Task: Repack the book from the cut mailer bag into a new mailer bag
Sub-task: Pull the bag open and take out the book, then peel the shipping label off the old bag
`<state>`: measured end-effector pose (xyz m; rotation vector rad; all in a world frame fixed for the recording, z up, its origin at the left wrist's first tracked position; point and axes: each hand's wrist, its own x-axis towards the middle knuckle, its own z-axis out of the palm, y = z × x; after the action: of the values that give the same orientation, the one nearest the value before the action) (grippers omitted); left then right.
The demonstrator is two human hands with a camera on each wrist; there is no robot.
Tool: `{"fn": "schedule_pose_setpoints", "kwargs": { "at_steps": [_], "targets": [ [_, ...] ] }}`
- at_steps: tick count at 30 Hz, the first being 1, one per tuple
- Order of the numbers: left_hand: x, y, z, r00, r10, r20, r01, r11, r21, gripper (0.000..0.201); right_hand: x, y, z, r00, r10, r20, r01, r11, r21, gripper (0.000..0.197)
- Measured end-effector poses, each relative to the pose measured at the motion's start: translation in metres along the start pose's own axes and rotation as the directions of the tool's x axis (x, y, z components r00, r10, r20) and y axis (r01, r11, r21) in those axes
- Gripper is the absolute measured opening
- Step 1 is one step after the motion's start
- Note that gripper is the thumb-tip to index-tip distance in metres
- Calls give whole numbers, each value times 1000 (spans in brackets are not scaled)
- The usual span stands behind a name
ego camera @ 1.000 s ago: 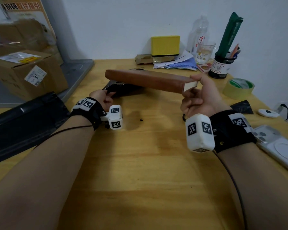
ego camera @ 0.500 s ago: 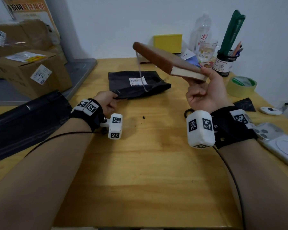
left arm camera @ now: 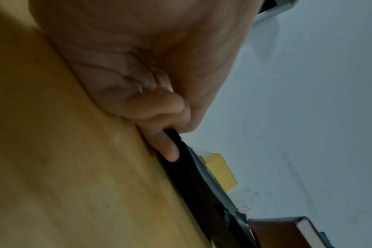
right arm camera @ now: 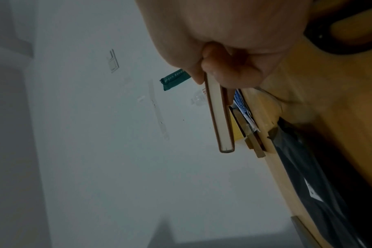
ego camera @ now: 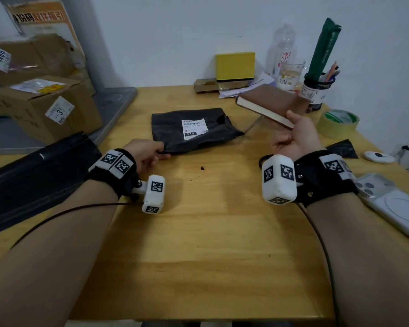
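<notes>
Brown book (ego camera: 273, 103) pinched by right fingers (right arm camera: 229, 70); left wrist view shows fingers (left arm camera: 166, 147) pinching mailer (ego camera: 194, 131).

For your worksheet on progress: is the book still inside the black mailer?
No: the right hand holds the book in the air, clear of the mailer.

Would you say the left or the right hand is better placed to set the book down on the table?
The right hand: it already holds the book above the table, while the left hand pinches the cut mailer bag.
</notes>
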<state>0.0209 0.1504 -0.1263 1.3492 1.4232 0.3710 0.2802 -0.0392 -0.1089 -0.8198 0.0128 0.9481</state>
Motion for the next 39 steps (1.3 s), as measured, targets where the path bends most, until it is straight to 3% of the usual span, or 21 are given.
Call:
{"fn": "schedule_pose_setpoints", "kwargs": {
  "at_steps": [5,9,14,18,22,30,34,39],
  "targets": [
    [-6,-3,0,999,11,-40,-8,998,66,15,4,1,0,1000,10,-12,-10,1000,-30,15],
    [-1,-6,0,997,51,-60,-52,998,-18,14,3,1,0,996,88,20,-89,996,31,16],
    [-1,-10,-5,998,65,-15,-66,994,-91,20,7,3,5,993,117,-19,-118,991,-65,36],
    [-4,-13,-8,997,78,-18,-80,987,-143,22,17,-3,15,986,162,-40,-163,986,-18,49],
    [-8,-15,-9,997,74,-29,-78,976,-201,13,7,-10,21,995,95,-12,-92,985,146,50],
    [-27,-16,-13,997,74,-27,-77,988,-134,6,-20,-8,13,999,8,-51,2,984,176,51],
    [-38,-14,-20,988,113,-101,-114,994,-3,8,-40,-8,24,1000,10,11,-12,988,157,38],
    [-53,7,-27,933,306,-188,-288,950,121,10,-49,10,43,971,106,212,-83,990,-116,36]
  ]
}}
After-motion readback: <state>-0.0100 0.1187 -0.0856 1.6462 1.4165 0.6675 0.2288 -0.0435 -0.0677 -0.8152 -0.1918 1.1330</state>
